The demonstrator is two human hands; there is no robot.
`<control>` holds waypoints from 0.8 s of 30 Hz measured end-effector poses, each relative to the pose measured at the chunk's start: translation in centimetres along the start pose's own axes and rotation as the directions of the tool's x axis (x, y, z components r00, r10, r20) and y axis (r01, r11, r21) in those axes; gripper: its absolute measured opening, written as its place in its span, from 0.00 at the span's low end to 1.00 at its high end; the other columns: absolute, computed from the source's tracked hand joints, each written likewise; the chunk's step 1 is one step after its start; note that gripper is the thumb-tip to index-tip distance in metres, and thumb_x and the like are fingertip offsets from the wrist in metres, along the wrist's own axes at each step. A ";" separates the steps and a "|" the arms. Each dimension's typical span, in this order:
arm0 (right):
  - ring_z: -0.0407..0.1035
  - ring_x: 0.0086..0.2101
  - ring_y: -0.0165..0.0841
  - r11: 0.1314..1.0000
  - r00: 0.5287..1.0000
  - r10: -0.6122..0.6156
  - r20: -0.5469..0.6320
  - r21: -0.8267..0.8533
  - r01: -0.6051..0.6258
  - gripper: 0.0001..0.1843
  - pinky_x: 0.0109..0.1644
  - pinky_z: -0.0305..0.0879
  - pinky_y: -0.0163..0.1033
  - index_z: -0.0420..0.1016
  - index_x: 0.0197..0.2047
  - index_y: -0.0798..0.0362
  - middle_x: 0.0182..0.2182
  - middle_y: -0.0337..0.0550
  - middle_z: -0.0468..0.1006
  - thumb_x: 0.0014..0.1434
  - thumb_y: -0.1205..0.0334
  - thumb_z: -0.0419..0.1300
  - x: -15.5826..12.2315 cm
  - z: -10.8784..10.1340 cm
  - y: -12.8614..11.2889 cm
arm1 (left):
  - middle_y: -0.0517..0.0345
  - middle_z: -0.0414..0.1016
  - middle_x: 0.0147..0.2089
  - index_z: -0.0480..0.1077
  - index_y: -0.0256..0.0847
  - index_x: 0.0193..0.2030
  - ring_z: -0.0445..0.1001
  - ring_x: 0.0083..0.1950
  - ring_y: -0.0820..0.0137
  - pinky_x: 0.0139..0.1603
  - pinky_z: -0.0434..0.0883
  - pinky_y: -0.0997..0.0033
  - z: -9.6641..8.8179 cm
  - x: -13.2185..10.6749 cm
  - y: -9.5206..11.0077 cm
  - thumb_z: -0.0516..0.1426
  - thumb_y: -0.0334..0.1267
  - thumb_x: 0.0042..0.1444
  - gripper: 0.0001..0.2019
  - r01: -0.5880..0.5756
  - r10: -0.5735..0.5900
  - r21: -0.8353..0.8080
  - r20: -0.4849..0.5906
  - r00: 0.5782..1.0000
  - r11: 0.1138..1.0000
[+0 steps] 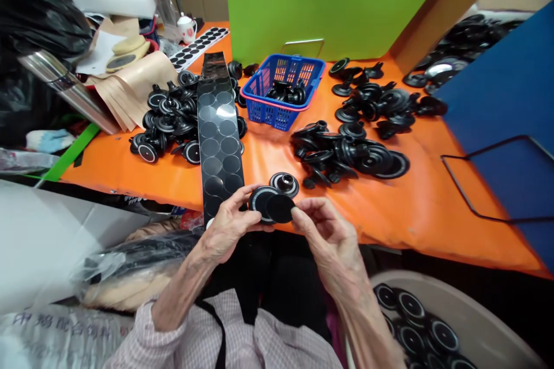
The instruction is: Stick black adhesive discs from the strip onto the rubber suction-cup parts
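My left hand [229, 223] grips a black round suction-cup part [258, 204] with a pale ring on its face. My right hand [326, 230] pinches a thin black disc [280, 208] at its edge, and the disc lies over the part's face. Just beyond my hands, another black suction-cup part [284, 184] rests on the orange table cover [268, 167], its hollow centre facing up. A long strip of black discs on a glossy backing [219, 132] runs from near my left hand toward the far side of the table.
Heaps of black suction-cup parts [173, 121] [346, 153] [376, 101] lie on the orange cover around a blue plastic basket [259, 89] holding more. A beige tub [467, 323] of ringed parts sits at lower right. A blue board [502, 86] stands at right.
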State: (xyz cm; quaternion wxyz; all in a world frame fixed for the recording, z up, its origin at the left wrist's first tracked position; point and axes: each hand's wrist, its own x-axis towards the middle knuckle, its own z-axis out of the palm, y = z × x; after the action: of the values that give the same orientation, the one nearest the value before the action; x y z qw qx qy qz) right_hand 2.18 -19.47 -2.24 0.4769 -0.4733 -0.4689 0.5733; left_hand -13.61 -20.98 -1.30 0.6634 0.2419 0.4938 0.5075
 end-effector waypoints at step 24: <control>0.66 0.48 0.37 0.999 0.985 0.030 -0.169 -0.029 -0.035 0.13 0.51 0.65 0.42 0.73 0.28 0.51 0.44 0.44 0.70 0.54 0.50 0.62 -0.6 2.0 1.8 | 0.52 0.73 0.50 0.73 0.41 0.49 0.77 0.43 0.63 0.41 0.79 0.61 -0.2 -0.2 -0.6 0.65 0.29 0.41 0.24 0.046 -0.046 -0.044 0.013 0.999 0.998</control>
State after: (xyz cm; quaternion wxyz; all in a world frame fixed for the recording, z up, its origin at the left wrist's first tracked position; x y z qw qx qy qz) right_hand 0.11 -20.40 -3.72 0.4978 -0.5354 -0.4281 0.5313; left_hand -13.53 -21.38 -1.80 0.6829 0.2189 0.4840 0.5015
